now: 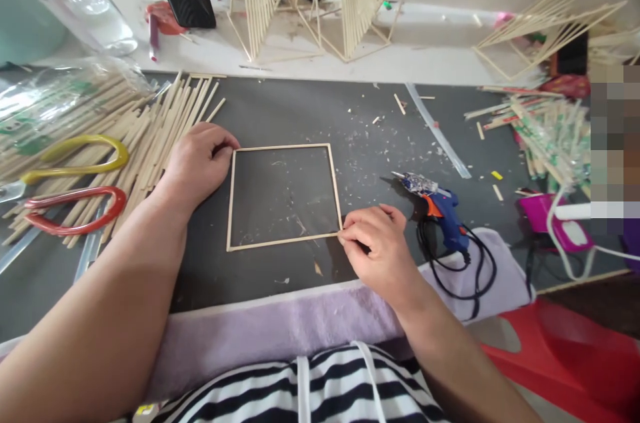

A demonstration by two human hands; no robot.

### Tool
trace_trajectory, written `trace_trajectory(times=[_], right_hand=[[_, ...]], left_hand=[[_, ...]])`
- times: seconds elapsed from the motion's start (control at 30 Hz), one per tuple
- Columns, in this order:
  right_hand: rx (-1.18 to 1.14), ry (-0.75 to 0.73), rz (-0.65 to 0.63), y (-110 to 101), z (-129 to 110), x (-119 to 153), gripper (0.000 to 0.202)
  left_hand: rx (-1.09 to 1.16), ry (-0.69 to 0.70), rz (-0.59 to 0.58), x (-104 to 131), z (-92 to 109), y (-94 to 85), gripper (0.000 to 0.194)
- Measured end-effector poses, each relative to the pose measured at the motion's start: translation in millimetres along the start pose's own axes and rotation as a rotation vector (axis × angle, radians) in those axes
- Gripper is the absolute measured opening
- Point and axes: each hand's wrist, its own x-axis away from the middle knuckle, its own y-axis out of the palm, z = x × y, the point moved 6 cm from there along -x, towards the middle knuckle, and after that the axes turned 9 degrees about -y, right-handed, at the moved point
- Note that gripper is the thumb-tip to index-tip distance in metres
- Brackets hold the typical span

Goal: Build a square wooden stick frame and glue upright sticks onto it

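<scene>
Stick frame (285, 241): likely light, stiff, fragile at joints; best held by corners. Left hand (201, 159) pinching frame's far-left corner; right hand (377, 246) pinching near-right corner.

The only view looks forward and down from head height. It sits close above the bench (290, 109)

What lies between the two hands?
A rectangular wooden-stick frame; the left hand and right hand are at opposite corners, as the head view shows.
</scene>
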Motion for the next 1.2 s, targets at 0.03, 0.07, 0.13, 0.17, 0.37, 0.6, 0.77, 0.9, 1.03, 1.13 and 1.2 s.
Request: trace_trajectory(times=[0.03, 0.07, 0.13, 0.17, 0.37, 0.6, 0.77, 0.9, 1.03, 1.13, 1.2], right_hand=[[-0.002, 0.003, 0.004, 0, 0, 0, 0.023], [-0.004, 0.006, 0.006, -1, 0, 0, 0.023], [-0.008, 0.011, 0.008, -1, 0, 0, 0.023], [-0.012, 0.013, 0.008, -1, -1, -1, 0.023], [-0.027, 0.033, 0.006, -1, -1, -1, 0.025], [-0.027, 0.017, 0.026, -1, -1, -1, 0.025], [-0.032, 0.027, 0.046, -2, -1, -1, 0.025], [-0.042, 0.028, 0.032, -1, 1, 0, 0.025], [-0.047, 0.018, 0.035, 0, 2, 0, 0.023], [-0.035, -0.001, 0.036, 1, 3, 0, 0.023], [-0.034, -0.018, 0.034, 1, 3, 1, 0.023]], left_hand=[[0.002, 0.007, 0.004, 0, 0, -0.3, 0.019], [0.002, 0.009, 0.007, 0, 0, -0.5, 0.02], [-0.003, 0.006, 0.007, 1, 0, -0.5, 0.02], [-0.007, 0.003, 0.006, 1, 0, -0.4, 0.02], [-0.009, -0.006, 0.009, 3, 1, -1.3, 0.02], [-0.03, -0.008, 0.015, 4, 2, -0.7, 0.022], [-0.031, 0.021, 0.018, 6, 2, -0.6, 0.025], [-0.007, 0.03, 0.027, 7, 0, 0.0, 0.025], [0.013, 0.012, 0.017, 6, -5, 2.6, 0.026], [0.013, -0.007, 0.014, 5, -8, 4.7, 0.028], [0.014, -0.011, 0.023, 4, -9, 5.2, 0.029]])
